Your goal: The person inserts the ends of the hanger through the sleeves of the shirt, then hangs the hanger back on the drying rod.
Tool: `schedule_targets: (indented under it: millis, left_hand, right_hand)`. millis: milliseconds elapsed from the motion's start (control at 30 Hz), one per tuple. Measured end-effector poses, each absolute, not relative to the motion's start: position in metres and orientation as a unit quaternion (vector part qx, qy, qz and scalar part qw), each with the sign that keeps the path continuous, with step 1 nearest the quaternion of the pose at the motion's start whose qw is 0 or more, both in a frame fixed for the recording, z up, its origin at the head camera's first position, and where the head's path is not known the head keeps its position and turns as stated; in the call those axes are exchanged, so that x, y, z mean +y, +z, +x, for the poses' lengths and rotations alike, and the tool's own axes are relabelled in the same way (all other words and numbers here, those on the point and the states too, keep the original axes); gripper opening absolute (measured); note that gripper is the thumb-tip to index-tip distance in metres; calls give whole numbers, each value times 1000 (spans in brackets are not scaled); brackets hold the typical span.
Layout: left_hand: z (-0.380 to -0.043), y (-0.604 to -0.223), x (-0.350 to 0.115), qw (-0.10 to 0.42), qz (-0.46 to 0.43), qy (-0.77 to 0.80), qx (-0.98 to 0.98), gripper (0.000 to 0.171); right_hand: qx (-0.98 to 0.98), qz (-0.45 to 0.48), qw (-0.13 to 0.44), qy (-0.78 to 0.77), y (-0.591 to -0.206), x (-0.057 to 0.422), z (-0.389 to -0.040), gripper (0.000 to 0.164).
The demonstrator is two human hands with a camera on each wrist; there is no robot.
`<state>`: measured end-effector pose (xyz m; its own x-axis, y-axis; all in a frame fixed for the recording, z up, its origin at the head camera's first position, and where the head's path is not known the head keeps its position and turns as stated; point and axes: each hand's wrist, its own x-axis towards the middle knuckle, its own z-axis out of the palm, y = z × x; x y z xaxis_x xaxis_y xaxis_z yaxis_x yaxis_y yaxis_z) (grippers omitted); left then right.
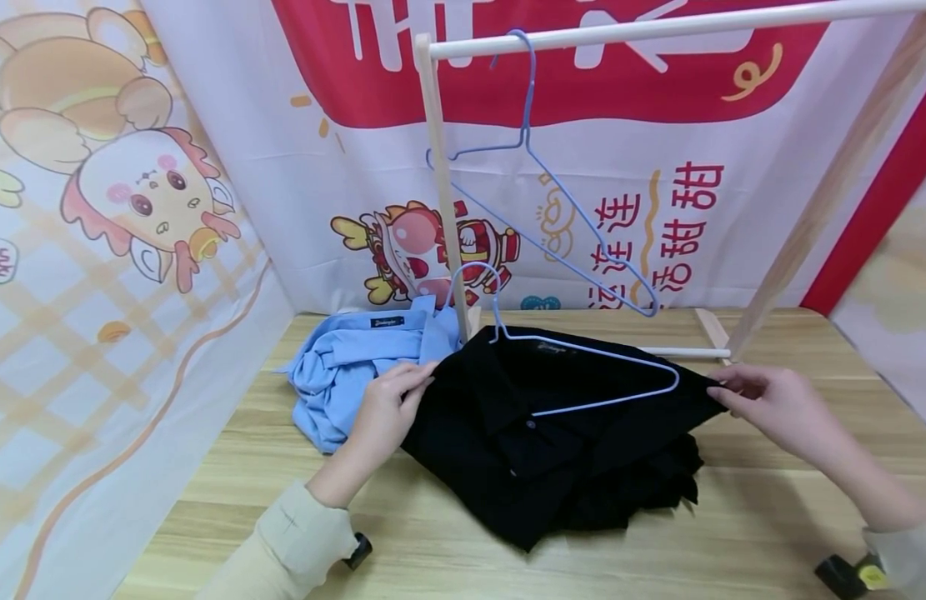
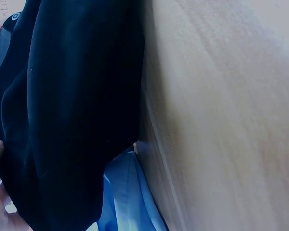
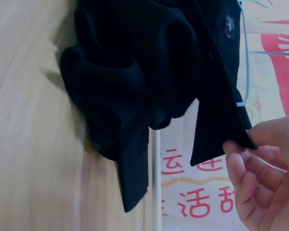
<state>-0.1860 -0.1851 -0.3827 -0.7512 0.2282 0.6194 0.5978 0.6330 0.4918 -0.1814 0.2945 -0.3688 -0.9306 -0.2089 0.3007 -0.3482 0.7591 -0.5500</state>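
Note:
A black collared shirt [image 1: 508, 467] is spread between my two hands above the table, its label and a button showing. My left hand [image 1: 391, 408] pinches its left shoulder edge. At the far right, my right hand [image 1: 770, 408] pinches a black corner of the cloth between thumb and fingers; the right wrist view shows that corner [image 3: 221, 137] close. A light blue wire hanger [image 1: 598, 343] lies partly in the shirt's neck opening. Its hook points up, and its lower left part is hidden by the black cloth. Loose black folds [image 3: 106, 91] hang toward the tabletop.
A crumpled light blue shirt [image 1: 331, 400] lies on the wooden table [image 1: 245, 492] beside my left hand. Behind stands a rack with a white rail [image 1: 658, 29] and wooden posts. Another blue hanger [image 1: 568, 179] hangs from the rail. Printed cloth [image 1: 320, 200] covers the walls.

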Motion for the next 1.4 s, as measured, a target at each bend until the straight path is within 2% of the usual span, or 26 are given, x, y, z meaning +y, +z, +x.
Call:
schedule_targets:
  millis: [600, 900, 967, 1133, 1400]
  left_hand:
    - [-180, -375, -175, 284, -236, -313, -875, 30]
    - [-178, -376, -169, 274, -236, -347, -865, 31]
    - [-178, -376, -169, 270, -244, -357, -861, 31]
    - [-179, -379, -169, 260, -276, -373, -847, 34]
    - [-180, -381, -168, 280, -273, -350, -851, 37]
  right_hand:
    - [-928, 101, 148, 327, -345, 307, -170, 17]
    - [-902, 88, 155, 392, -337, 307, -162, 7]
    - [-898, 83, 151, 406, -336, 308, -162, 6]
    - [-878, 62, 113, 461, -333, 310, -161, 22]
    - [-833, 46, 66, 547, -331, 312, -160, 21]
